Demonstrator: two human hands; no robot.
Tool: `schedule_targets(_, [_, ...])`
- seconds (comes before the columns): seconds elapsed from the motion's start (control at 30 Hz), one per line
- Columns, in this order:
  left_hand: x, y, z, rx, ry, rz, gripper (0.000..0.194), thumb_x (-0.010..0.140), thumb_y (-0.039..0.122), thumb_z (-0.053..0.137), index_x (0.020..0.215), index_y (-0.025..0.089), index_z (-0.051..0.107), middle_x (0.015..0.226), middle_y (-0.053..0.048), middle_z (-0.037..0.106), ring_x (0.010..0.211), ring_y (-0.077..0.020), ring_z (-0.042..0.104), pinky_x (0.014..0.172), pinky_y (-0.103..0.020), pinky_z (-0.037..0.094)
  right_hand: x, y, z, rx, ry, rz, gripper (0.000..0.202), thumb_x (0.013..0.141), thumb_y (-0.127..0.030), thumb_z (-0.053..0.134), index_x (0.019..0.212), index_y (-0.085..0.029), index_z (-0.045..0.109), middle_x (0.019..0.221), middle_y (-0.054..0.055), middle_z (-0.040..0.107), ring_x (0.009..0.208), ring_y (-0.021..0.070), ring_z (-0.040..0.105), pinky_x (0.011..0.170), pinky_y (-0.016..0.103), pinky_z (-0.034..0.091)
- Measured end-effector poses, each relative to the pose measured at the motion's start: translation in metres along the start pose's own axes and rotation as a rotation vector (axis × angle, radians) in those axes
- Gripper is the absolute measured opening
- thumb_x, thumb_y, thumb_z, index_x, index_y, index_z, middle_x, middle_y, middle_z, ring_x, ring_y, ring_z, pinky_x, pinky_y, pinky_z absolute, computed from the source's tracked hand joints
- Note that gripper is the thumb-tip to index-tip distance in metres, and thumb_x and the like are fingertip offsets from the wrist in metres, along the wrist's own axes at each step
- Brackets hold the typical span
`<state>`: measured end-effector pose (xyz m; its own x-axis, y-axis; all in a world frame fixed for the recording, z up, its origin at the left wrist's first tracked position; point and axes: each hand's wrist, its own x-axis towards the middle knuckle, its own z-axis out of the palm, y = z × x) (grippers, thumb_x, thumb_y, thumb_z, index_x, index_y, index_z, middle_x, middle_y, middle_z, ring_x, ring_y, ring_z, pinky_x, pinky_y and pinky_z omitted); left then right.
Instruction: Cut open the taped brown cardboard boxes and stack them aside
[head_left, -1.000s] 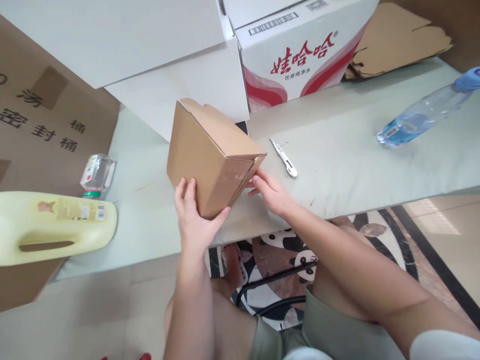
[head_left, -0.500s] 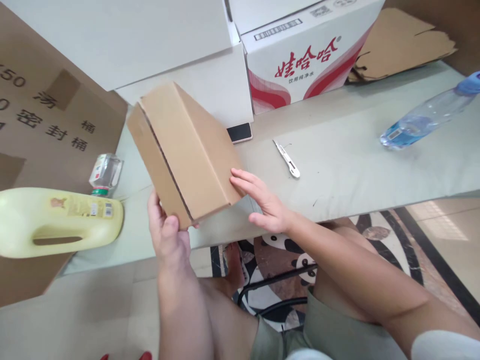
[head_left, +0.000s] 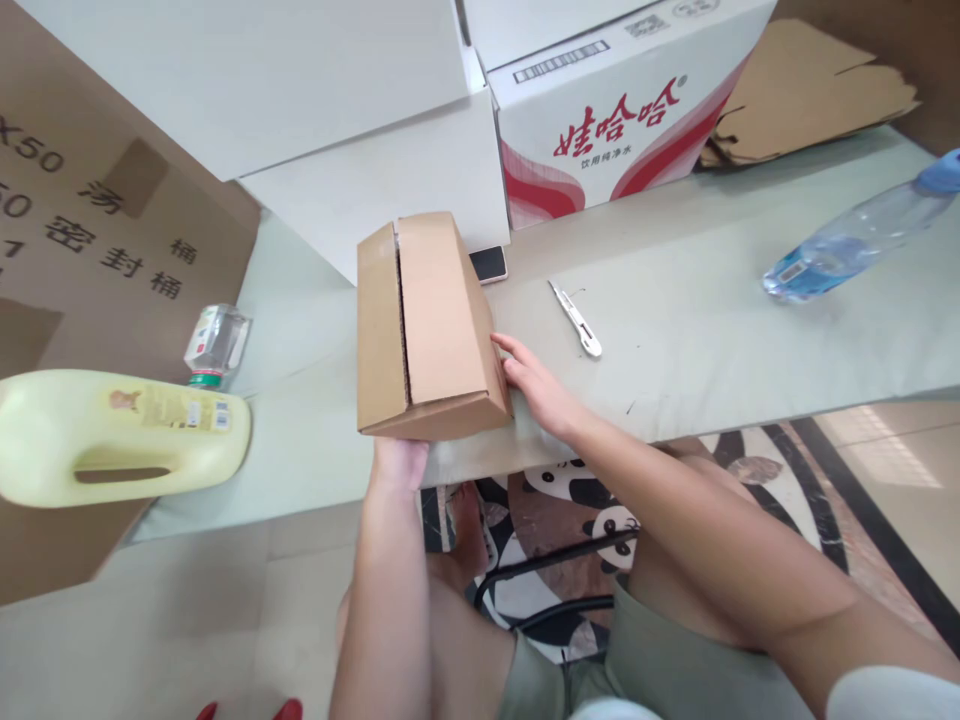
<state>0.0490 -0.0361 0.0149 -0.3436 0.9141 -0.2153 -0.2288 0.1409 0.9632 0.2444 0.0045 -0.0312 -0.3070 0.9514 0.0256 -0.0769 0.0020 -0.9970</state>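
A small brown cardboard box [head_left: 442,320] is tilted above the near part of the table, its two top flaps meeting along a narrow gap. My left hand [head_left: 401,462] holds the box from below at its near end; its fingers are hidden under the cardboard. My right hand [head_left: 536,390] lies against the box's right side, fingers stretched out and the tips touching it. To the right of that hand a white utility knife [head_left: 576,320] lies on the cloth with its blade out. Behind the box, a phone [head_left: 489,264] is partly covered.
A yellow jug [head_left: 180,465] and a small clear bottle [head_left: 217,340] lie on the left. White cartons [head_left: 375,150] and a red-and-white water carton [head_left: 607,130] line the back. Flattened cardboard [head_left: 810,90] and a water bottle [head_left: 847,245] are on the right of the table [head_left: 697,320].
The box has turned upright from its leftward slant and shifted right. My left hand has slid from its lower left corner to underneath it. My right hand stays at its right side.
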Motion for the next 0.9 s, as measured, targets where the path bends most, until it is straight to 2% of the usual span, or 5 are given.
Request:
schedule_targets(0.33, [-0.005, -0.005, -0.001, -0.094, 0.029, 0.019, 0.058, 0.059, 0.070, 0.081, 0.097, 0.026, 0.077, 0.107, -0.004, 0.078, 0.115, -0.0282, 0.067, 0.096, -0.039, 0.056, 0.000, -0.002, -0.001, 0.084, -0.039, 0.077, 0.062, 0.094, -0.065, 0.045, 0.147, -0.032, 0.047, 0.157, 0.006, 0.046, 0.145, 0.0269, 0.043, 0.122, 0.053, 0.035])
schedule_targets(0.53, [-0.008, -0.003, -0.006, 0.038, -0.060, 0.389, 0.060, 0.069, 0.070, 0.074, 0.115, 0.032, 0.074, 0.125, -0.004, 0.072, 0.125, -0.0290, 0.063, 0.104, -0.040, 0.052, -0.007, -0.014, 0.001, 0.083, 0.049, -0.086, 0.074, 0.087, -0.075, 0.047, 0.147, -0.031, 0.040, 0.160, 0.008, 0.038, 0.146, 0.0291, 0.039, 0.123, 0.054, 0.031])
schedule_targets(0.7, [-0.006, 0.005, -0.020, 0.281, -0.335, 0.809, 0.088, 0.069, 0.081, 0.066, 0.148, 0.050, 0.042, 0.169, 0.004, 0.024, 0.156, -0.0323, 0.023, 0.123, -0.051, 0.030, -0.010, -0.019, 0.005, 0.115, -0.054, -0.225, 0.077, 0.087, -0.081, 0.039, 0.146, -0.032, 0.040, 0.159, 0.006, 0.040, 0.148, 0.0280, 0.037, 0.125, 0.051, 0.029])
schedule_targets(0.8, [-0.009, 0.011, -0.024, 0.466, -0.403, 0.933, 0.091, 0.071, 0.083, 0.062, 0.150, 0.045, 0.040, 0.171, -0.001, 0.013, 0.158, -0.0366, 0.010, 0.125, -0.057, 0.020, -0.010, -0.018, 0.005, 0.106, -0.091, -0.245, 0.077, 0.087, -0.082, 0.037, 0.143, -0.030, 0.044, 0.156, 0.008, 0.044, 0.146, 0.0281, 0.040, 0.124, 0.049, 0.031])
schedule_targets(0.9, [-0.016, 0.018, -0.024, 0.597, -0.360, 1.010, 0.089, 0.073, 0.085, 0.057, 0.148, 0.039, 0.044, 0.169, -0.008, 0.019, 0.158, -0.0400, 0.007, 0.124, -0.061, 0.019, -0.013, -0.014, 0.004, 0.116, -0.095, -0.289, 0.074, 0.089, -0.080, 0.036, 0.143, -0.031, 0.044, 0.153, 0.009, 0.046, 0.145, 0.0282, 0.042, 0.122, 0.050, 0.035])
